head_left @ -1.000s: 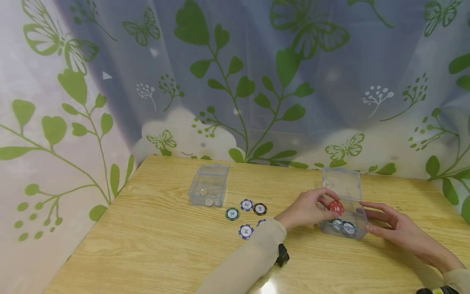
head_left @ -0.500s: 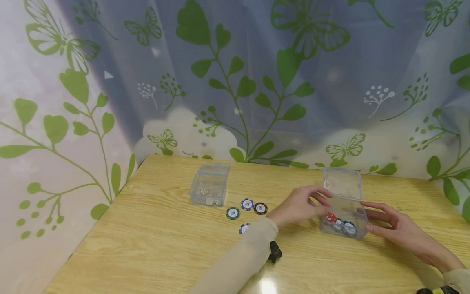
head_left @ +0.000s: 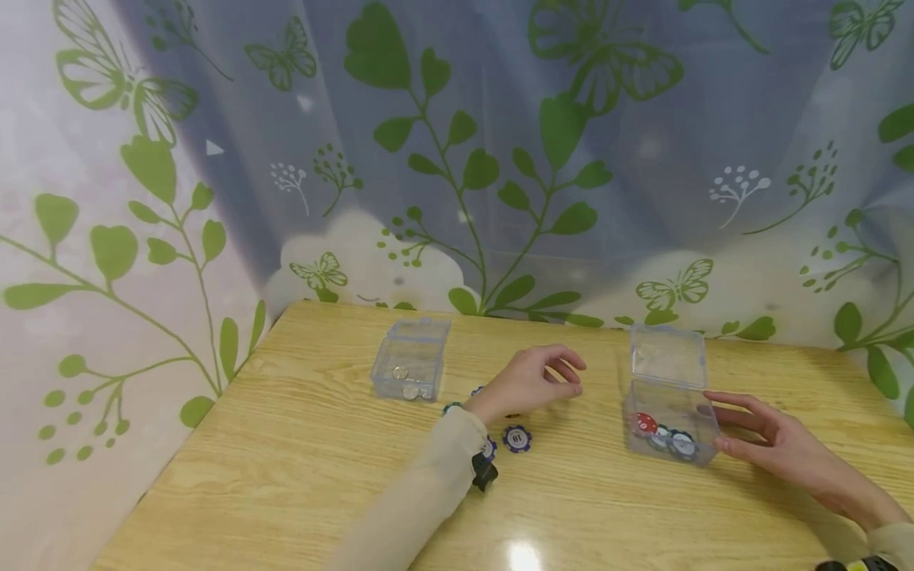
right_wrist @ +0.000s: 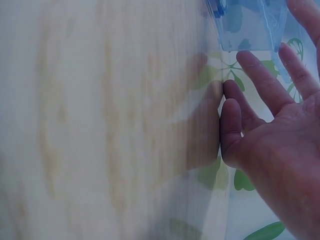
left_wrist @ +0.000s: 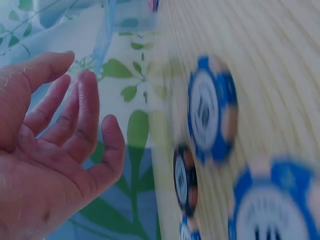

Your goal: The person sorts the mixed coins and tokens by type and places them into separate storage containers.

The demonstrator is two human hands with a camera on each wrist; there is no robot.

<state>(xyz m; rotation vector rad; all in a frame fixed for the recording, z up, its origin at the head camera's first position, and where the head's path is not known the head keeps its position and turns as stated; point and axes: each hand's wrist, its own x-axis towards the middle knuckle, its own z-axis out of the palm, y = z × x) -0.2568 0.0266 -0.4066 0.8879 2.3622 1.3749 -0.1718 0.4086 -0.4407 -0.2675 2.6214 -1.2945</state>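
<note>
My left hand [head_left: 524, 387] hovers above the table between two clear boxes, fingers loosely bent and holding nothing. Beneath it and its wrist lie several poker chips, partly hidden; one blue chip [head_left: 517, 438] shows fully. The left wrist view has a blue chip [left_wrist: 212, 110] and a black chip [left_wrist: 185, 180] beside the empty palm [left_wrist: 55, 165]. With fingers and thumb extended, my right hand [head_left: 785, 448] touches the right side of the right clear plastic box [head_left: 660, 456]. Inside that box, a red chip [head_left: 646, 424] leans near a green chip [head_left: 660, 437] and a dark chip [head_left: 683, 445].
The left clear box [head_left: 410, 349], lid raised, holds several coins [head_left: 400, 372]. The right box's lid [head_left: 669, 357] also stands raised. A patterned curtain [head_left: 457, 159] hangs behind the wooden table [head_left: 286, 460].
My left hand let go of the red chip inside the right box, then moved left over the loose chips. My right hand stayed at the box's side.
</note>
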